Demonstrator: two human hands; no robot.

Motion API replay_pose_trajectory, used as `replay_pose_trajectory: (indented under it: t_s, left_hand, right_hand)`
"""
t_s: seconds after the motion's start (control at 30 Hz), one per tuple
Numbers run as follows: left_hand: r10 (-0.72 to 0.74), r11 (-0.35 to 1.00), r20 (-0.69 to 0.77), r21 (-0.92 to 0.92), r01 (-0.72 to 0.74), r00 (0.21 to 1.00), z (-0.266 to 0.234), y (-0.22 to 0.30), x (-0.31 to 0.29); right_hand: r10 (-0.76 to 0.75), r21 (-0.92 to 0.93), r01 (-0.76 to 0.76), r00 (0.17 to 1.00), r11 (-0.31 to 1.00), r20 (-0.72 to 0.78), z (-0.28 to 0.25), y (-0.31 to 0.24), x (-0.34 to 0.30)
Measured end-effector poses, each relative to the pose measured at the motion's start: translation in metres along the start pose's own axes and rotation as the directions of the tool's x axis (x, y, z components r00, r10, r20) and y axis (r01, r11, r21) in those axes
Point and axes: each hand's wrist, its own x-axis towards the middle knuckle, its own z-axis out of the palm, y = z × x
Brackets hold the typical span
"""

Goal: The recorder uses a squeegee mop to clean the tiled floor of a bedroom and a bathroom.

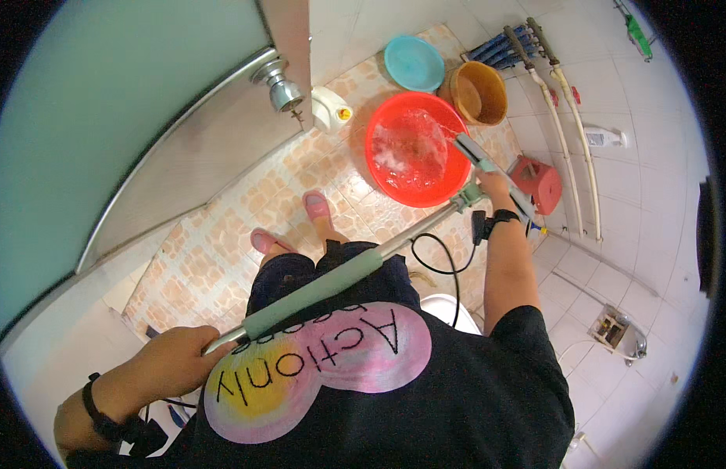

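A long-handled, flat-headed mop (312, 291) runs diagonally across my body, its pole pale green and silver. My left hand (175, 359) is closed round the end of the pole at the lower left. At the other end, my right hand (494, 189) grips the mop by its grey-green head (478, 152). One end of that head reaches over the right rim of a red basin (376, 168). Foamy, stirred water (410, 148) fills the basin, and some splashes close to the mop head. The underside of the head is mostly hidden.
Behind the red basin are a light blue basin (414, 62) and an orange-brown bucket (479, 92). A white jug with a yellow cap (330, 109) stands near the door (222, 148). A red stool (539, 185) and pipes (562, 133) line the right wall. My pink slippers (317, 207) rest on tiles.
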Motion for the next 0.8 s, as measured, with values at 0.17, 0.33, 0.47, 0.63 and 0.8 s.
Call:
replay_pose_trajectory:
  t_s: [0.17,0.33,0.47,0.63,0.8]
  left_hand:
    - [0.089,0.996,-0.018,-0.014,-0.089,0.996,0.013,-0.008,-0.009]
    - [0.088,0.993,0.0,-0.084,-0.088,0.996,0.03,-0.008,0.015]
    - [0.107,0.982,0.055,-0.16,-0.097,0.993,0.04,-0.019,0.023]
    - [0.106,0.982,0.09,-0.165,-0.09,0.99,0.049,-0.024,0.028]
    - [0.098,0.971,0.114,-0.228,-0.07,0.989,0.052,-0.024,0.03]
  right_hand:
    - [0.239,0.836,-0.389,0.918,0.387,0.316,-0.03,0.062,0.013]
    - [0.179,0.579,-0.006,0.954,0.816,-0.241,-0.075,-0.025,-0.044]
    - [0.001,0.452,0.189,0.922,0.872,-0.388,-0.079,-0.054,-0.076]
    - [-0.199,0.21,0.293,0.904,0.933,-0.379,-0.075,-0.08,-0.124]
    - [-0.358,0.169,0.422,0.88,0.89,-0.312,-0.065,-0.134,-0.19]
